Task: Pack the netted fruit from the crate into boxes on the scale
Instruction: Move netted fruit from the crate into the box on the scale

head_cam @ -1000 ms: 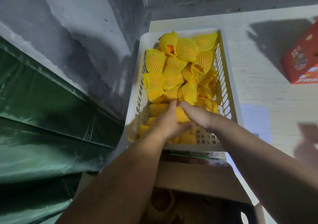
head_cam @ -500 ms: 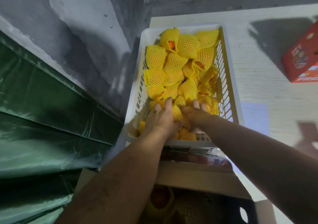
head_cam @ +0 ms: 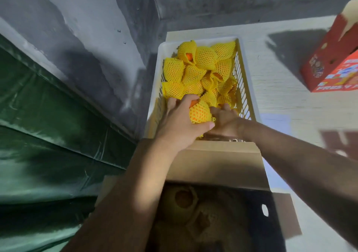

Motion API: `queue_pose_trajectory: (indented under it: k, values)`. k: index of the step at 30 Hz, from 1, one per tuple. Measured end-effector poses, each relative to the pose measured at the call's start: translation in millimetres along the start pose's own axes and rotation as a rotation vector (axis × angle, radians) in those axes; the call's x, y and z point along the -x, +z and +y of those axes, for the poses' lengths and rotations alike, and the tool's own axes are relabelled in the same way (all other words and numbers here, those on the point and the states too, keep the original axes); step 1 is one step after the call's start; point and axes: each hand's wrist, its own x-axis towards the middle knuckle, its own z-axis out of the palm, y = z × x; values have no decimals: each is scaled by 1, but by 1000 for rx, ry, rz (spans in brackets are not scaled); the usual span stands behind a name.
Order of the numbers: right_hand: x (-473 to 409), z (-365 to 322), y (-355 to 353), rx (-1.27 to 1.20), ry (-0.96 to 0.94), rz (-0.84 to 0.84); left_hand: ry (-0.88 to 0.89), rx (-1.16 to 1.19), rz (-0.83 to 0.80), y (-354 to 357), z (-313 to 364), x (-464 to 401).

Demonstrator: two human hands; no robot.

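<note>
The white crate (head_cam: 201, 42) stood on the pale table (head_cam: 280, 97), far from the person, and it was full of fruit in yellow foam nets (head_cam: 205, 73). Both hands reached into its near end. Nearer to the person, an open cardboard box (head_cam: 219, 162) lay under the forearms; inside it, in shadow, one netted fruit (head_cam: 181, 205) was visible. A red carton (head_cam: 333, 66) stood far right on the table.

One netted fruit (head_cam: 200, 113) lay between the two hands, above the near rim of the crate. Its net was yellow, and orange skin showed through the holes and at the open far end.

The left hand (head_cam: 180, 122) gripped this fruit, fingers and thumb curled round it. The right hand (head_cam: 224, 120) lay just beside it on the right, fingers bent down into the pile; I could not tell whether it held anything.
</note>
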Motion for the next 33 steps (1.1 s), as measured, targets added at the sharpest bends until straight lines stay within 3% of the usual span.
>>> queue_pose_trajectory:
  k: [4, 9, 13, 17, 20, 24, 29, 33]
  values:
    - [47, -18, -43, -237, -135, 265, 110, 94, 171, -30, 2, 52]
    - [116, -34, -104, -360, -145, 523, 272, 171, 542, -61, 12, 104]
    - [186, -49, -95, -465, -275, 742, 434, 350, 776, -75, 5, 154]
    - [250, -67, -31, -585, -402, 795, 260, 410, 456, -66, -40, 224]
    - [278, -80, 25, -647, -381, 743, 210, 378, 456, -48, -68, 263]
    - [297, -102, 78, -657, -310, 667, 152, 551, 349, -51, -87, 287]
    - [324, -140, 105, -752, -401, 674, 209, 431, 385, -78, -95, 306]
    - [340, -167, 123, -821, -442, 698, 235, 542, 161, -87, -95, 329]
